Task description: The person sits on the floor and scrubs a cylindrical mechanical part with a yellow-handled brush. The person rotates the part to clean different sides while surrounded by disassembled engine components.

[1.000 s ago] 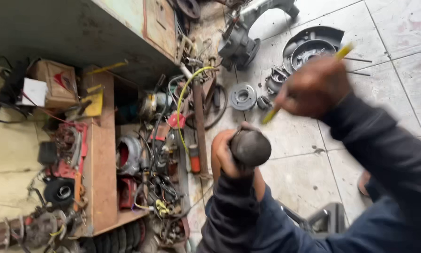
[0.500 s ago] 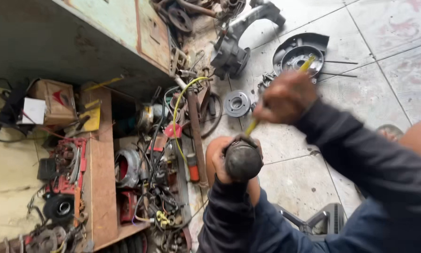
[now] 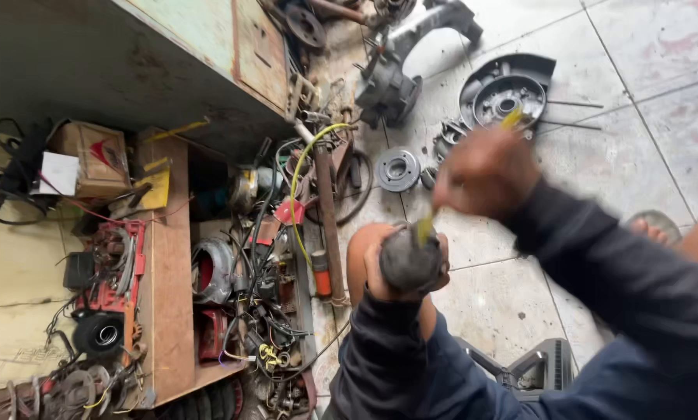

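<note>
**wrench_rat:** Since a second ago the right hand [image 3: 485,173] has swung down, so the yellow-handled tool [image 3: 425,227] it's gripping now meets the dark round part [image 3: 410,260]. Left hand [image 3: 380,268] stays wrapped tight around that part, held up over the tiled floor [image 3: 473,295].

**grease_gus:** Risky, I'd say. Nothing braces the part but fingers, so a slip could drive the tip into the left hand, or knock the part onto the loose pulley [image 3: 396,169] below.
</note>
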